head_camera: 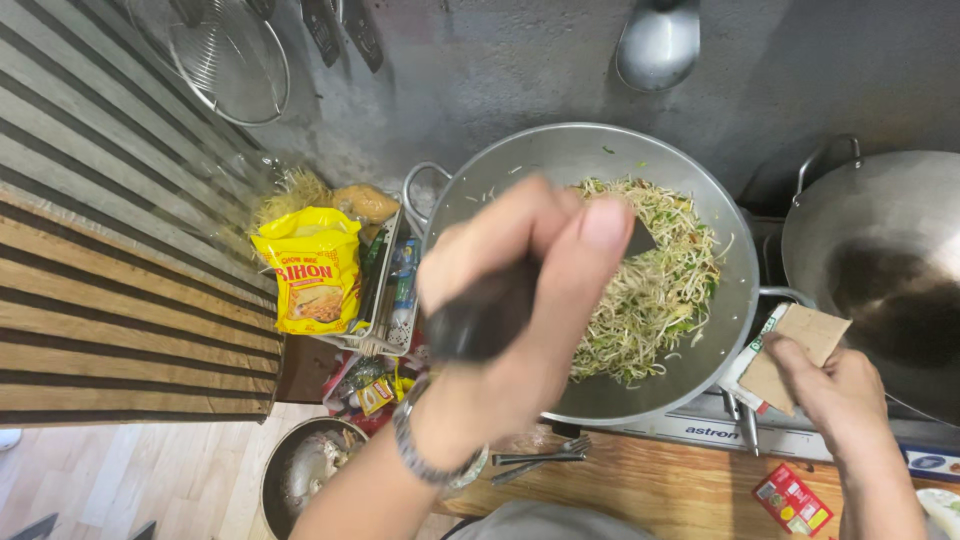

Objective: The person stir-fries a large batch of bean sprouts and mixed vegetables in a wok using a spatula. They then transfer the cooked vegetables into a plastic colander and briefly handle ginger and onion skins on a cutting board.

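stir-frying noodles in a wok point(600, 400).
left hand point(520, 290) gripped a dark spatula handle point(480, 320) over the wok; right hand point(835, 385) pinched folded cardboard point(795, 350) on its handle; next likely another toss.

two woks point(600, 150) point(880, 220), two hands point(510, 290) point(835, 385), one yellow packet point(312, 268), two forks point(540, 462)

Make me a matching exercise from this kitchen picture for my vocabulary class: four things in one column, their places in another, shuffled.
Things:
1. dark-handled spatula
2. folded brown cardboard piece
3. yellow plastic noodle packet
4. metal fork

Places:
A. on the wooden counter below the wok
B. gripped in the left hand
C. left of the noodle-filled metal wok
D. under the right hand, at the wok's handle

Pairs: 1-B, 2-D, 3-C, 4-A
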